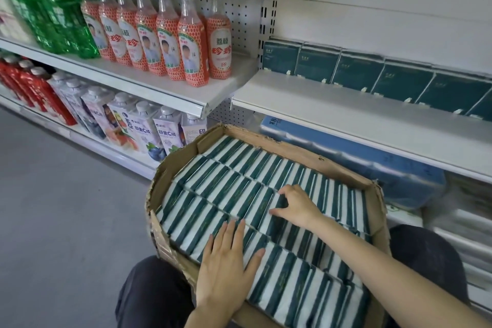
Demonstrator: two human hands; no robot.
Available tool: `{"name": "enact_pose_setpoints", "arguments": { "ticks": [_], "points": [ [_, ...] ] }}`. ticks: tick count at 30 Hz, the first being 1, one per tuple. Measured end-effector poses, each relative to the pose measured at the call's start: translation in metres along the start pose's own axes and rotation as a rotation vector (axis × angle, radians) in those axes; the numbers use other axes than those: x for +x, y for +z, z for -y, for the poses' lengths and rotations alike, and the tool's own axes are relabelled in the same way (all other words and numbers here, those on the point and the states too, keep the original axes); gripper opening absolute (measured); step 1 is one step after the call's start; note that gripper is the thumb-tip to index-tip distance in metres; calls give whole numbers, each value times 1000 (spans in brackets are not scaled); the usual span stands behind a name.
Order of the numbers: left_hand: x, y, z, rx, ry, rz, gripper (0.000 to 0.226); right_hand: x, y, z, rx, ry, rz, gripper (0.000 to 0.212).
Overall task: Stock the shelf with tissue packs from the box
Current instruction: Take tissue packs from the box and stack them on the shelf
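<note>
Tissue packs: stand on edge in tight green-and-white rows and fill the box at 6 o'clock; no gap shows among them.
Progress: early, by my judgement. The box looks nearly or wholly full, so almost all of its load is still to be shelved.
Knees: dark-trousered, at 7 and 4 o'clock, with the box resting across them.
Left hand: at 6 o'clock, laid flat on the nearest rows, fingers straight and together, thumb spread to the side. It presses on the pack tops and grips nothing.
Right hand: just past the left hand, toward 5 o'clock, fingers curled down onto the top edges of a middle row and thumb set against the packs opposite them. It pinches at a few packs; none is lifted clear yet.
Box: torn brown cardboard, open at the top, its far wall just under the shelf lip.
Shelf: white, at 2 o'clock, its front strip bare.
Shelved row: dark green packs upright along the shelf's back at 1 to 3 o'clock, one row deep as far as I can see.
Blue bundles: on the tier below, at 3 o'clock.
Bottles: orange-labelled, on the neighbouring bay at 11 o'clock, well apart from the tissue shelf.
</note>
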State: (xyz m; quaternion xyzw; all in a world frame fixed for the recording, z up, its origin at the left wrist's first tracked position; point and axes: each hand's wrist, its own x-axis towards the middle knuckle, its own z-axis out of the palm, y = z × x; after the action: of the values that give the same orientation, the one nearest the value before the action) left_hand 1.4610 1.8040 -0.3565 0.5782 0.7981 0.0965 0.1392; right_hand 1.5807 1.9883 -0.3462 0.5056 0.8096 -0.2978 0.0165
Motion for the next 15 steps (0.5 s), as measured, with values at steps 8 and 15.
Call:
{"name": "enact_pose_setpoints", "arguments": {
  "ticks": [8, 15],
  "points": [
    [9, -1, -4, -7, 11, -16, 84, 11, -1, -7, 103, 43, -45, 56],
    [11, 2, 0, 6, 0, -27, 95, 15, -1, -4, 67, 65, -58, 44]
  ]
}}
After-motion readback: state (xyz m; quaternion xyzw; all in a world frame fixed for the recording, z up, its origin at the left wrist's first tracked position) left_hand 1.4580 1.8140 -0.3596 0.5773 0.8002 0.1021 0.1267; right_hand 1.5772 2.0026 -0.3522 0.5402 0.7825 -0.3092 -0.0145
